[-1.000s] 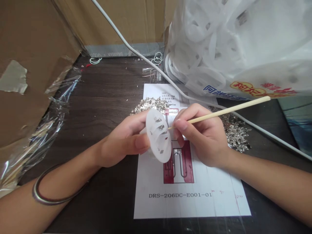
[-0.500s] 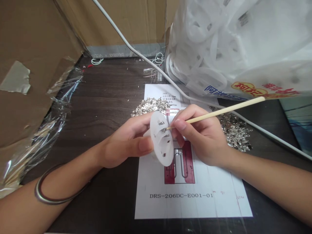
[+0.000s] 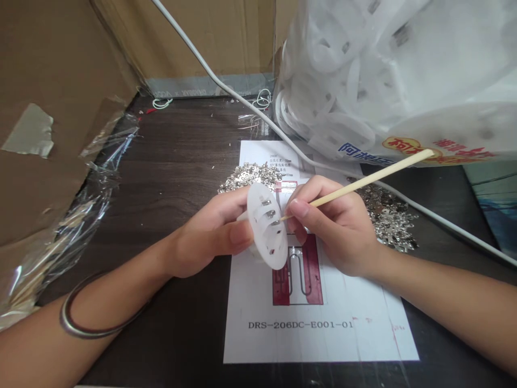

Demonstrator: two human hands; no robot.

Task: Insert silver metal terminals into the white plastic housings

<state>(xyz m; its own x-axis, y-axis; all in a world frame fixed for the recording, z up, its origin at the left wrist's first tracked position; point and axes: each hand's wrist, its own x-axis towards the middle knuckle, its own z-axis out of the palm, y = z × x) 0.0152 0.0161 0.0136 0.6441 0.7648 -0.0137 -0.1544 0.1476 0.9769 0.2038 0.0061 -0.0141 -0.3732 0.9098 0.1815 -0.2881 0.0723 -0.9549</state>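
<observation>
In the head view, the left hand (image 3: 208, 237) pinches a white round piece (image 3: 263, 229) near the middle, with its thumb at the side and its other fingers mostly hidden behind. The round piece is tilted and stands up off the worktop (image 3: 181, 140), over a printed paper (image 3: 258, 345). At 3 o'clock from it, the right hand (image 3: 335, 226) pinches a thin wooden stick (image 3: 371, 179) between thumb and finger. The stick's fat end points to 2 o'clock. Half a second ago, the thin tip was on the shiny metal bits (image 3: 270, 213) in the round piece. Now the tip is a little more to 3 o'clock, at the edge, and I can't tell if it touches. The round piece has gone up a tiny bit toward 12 o'clock. One pile of metal parts (image 3: 250, 176) lies at 11 o'clock from it, another pile (image 3: 391, 221) at 3 o'clock past the right hand. A big clear bag (image 3: 363, 97) sits at 1 o'clock, where it was before.
</observation>
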